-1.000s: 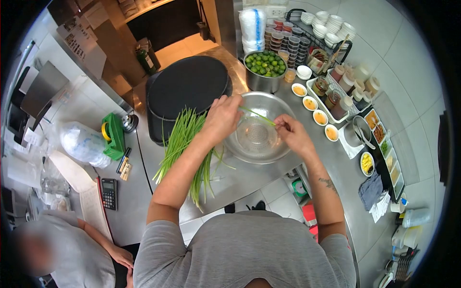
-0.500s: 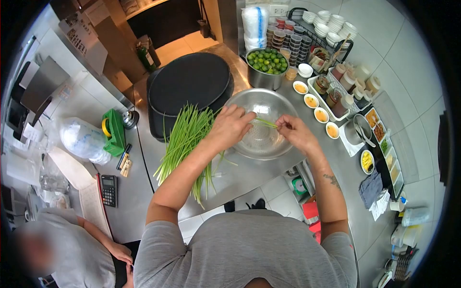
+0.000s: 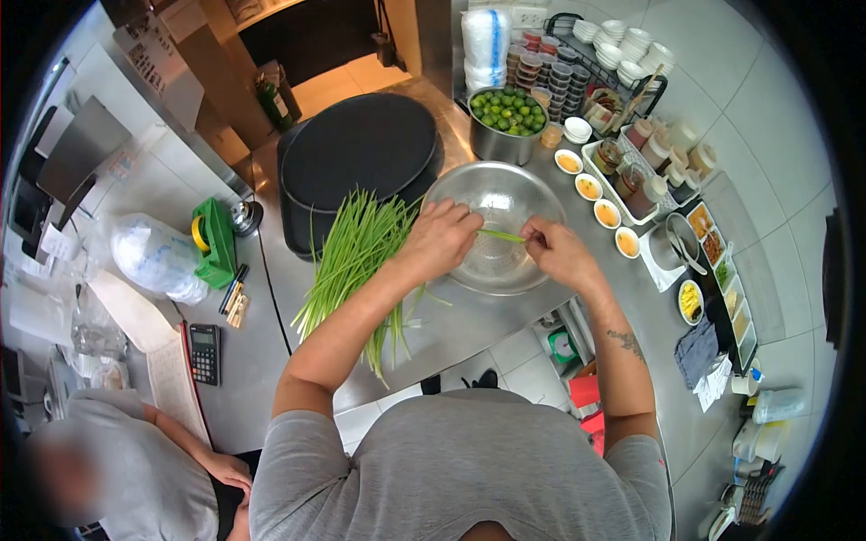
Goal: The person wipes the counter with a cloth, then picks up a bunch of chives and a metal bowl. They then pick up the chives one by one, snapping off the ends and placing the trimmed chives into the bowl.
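A thin green stalk [image 3: 502, 235] stretches between my two hands over the steel bowl [image 3: 501, 275]. My left hand [image 3: 442, 236] is closed on its left end, above the bowl's left rim. The fingertips of my right hand [image 3: 552, 243] pinch the other end near the right rim. Beside my left hand and forearm, a large bunch of long green stalks [image 3: 356, 261] lies on the steel counter, partly over the edge of a black tray. The inside of the bowl shows a little wetness or residue, too small to tell.
Behind the bowl stand a pot of green limes [image 3: 507, 115] and black round trays [image 3: 356, 149]. Small bowls of orange sauce [image 3: 607, 214] line the right side. At left are a green tape dispenser [image 3: 215, 245] and a calculator [image 3: 205, 353]. Another person [image 3: 153, 460] is at the lower left.
The view has shifted slightly. My hands hold nearly the same pose, with the stalk still between them.
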Demonstrator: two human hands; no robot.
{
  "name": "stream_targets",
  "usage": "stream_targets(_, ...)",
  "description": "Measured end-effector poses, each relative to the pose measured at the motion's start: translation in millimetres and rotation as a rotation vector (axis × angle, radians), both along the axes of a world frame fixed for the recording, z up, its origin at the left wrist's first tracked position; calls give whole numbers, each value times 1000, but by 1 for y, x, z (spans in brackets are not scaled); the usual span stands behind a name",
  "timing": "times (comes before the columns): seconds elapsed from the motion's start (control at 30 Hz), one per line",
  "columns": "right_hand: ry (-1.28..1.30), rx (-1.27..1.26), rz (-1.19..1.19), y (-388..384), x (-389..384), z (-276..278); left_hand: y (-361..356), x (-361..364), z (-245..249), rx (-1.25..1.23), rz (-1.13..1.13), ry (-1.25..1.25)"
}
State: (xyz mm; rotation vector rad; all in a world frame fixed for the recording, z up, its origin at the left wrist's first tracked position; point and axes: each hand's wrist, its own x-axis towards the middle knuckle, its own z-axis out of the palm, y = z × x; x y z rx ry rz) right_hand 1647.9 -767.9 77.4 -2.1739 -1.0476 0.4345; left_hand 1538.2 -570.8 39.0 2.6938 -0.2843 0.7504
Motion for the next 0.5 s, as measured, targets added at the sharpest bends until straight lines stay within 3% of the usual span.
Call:
stream_targets(0.2, -27, -1, 52, 1, -4, 5, 2, 0, -4, -68, 17, 17)
stream_targets(0.3, -23, 38, 61, 2, -5, 3, 4, 2, -5, -203, 48, -134)
stream_targets(0.37, -24, 131, 59, 0, -3, -8, 17, 1, -4, -477, 211, -135)
stream_targets(0.47, 238, 201, -16, -10, 14, -20, 48, -21, 6, -975, 346, -121)
stream_targets(0.5, 332, 216, -40, -11, 14, -17, 53, -34, 13, -986, 341, -73)
